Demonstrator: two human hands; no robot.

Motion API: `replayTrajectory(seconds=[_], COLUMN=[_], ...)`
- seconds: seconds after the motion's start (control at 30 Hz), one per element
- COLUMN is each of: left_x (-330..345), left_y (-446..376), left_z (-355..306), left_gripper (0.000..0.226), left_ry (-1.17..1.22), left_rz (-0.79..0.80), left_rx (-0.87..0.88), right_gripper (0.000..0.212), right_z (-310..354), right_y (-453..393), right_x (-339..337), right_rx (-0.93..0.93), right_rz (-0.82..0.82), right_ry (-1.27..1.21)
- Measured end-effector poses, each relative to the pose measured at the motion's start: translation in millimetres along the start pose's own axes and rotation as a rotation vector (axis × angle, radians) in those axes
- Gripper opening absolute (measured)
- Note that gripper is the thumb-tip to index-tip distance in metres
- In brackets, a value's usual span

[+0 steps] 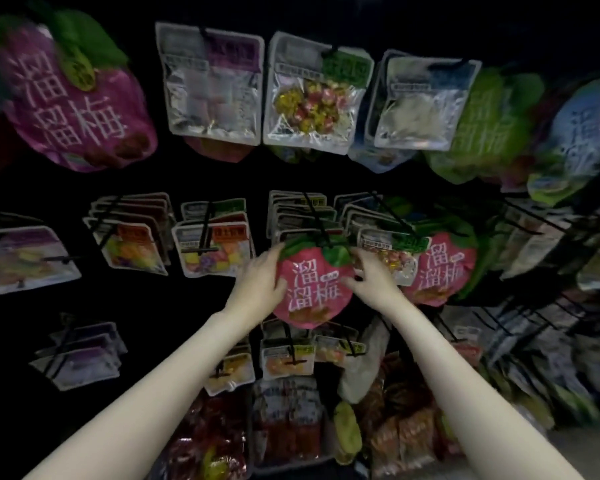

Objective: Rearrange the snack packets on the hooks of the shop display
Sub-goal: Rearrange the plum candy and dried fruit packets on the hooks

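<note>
Your fingers (280, 252) curl round both edges of the pink strawberry-shaped plastic snack packet (312, 289): left hand (262, 280) on its left side, right hand (369, 280) on its right. It sits at the middle-row black wire hook (314, 218), green leaf top uppermost. Step in hand appears to be hanging; next, align its hole with the hook tip.
</note>
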State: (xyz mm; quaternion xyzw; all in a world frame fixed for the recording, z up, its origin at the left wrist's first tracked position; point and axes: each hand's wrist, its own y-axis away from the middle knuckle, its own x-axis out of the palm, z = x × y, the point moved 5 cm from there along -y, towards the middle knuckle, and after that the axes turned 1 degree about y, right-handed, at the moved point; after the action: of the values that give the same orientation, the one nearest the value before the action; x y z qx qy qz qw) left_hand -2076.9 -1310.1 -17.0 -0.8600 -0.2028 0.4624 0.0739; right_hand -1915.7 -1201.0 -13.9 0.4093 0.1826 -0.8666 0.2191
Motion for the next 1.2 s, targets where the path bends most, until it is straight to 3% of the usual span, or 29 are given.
replayTrajectory(seconds=[0.13, 0.23, 0.33, 0.4, 0.57, 0.67, 0.83, 1.0, 1.2], left_x=[-3, -13, -17, -22, -73, -112, -170, -206, -218], left_y=[6, 8, 15, 21, 16, 16, 20, 37, 39], left_z=[-6, -9, -16, -22, -36, -41, -18, 15, 41], left_gripper=[0.054, 0.042, 0.039, 0.036, 0.021, 0.029, 0.031, 0.029, 0.018], left_ry=[0.060, 0.143, 0.142, 0.094, 0.290, 0.462, 0.516, 0.520, 0.538], left_rz=[-0.037, -0.058, 0.079, 0.152, -0.091, -0.272, -0.493, -0.529, -0.314], left_rx=[-0.084, -0.112, -0.029, 0.044, 0.164, 0.174, 0.077, -0.009, -0.183], right_gripper=[0.030, 0.009, 0.009, 0.009, 0.012, 0.019, 0.036, 0.049, 0.052], right_z=[-8, -13, -12, -3, 52, 95, 161, 202, 213], right_y=[-11, -9, 4, 13, 18, 18, 18, 17, 12], right_x=[-1, -6, -22, -37, -73, -87, -71, -29, -12], right_rx=[0.011, -0.015, -0.105, -0.191, -0.297, -0.365, -0.550, -0.524, -0.510], right_rz=[-0.101, 0.061, 0.343, 0.422, 0.191, 0.021, 0.023, 0.203, 0.134], right_ry=[-0.050, -0.234, -0.268, -0.234, -0.511, -0.660, -0.653, -0.584, -0.471])
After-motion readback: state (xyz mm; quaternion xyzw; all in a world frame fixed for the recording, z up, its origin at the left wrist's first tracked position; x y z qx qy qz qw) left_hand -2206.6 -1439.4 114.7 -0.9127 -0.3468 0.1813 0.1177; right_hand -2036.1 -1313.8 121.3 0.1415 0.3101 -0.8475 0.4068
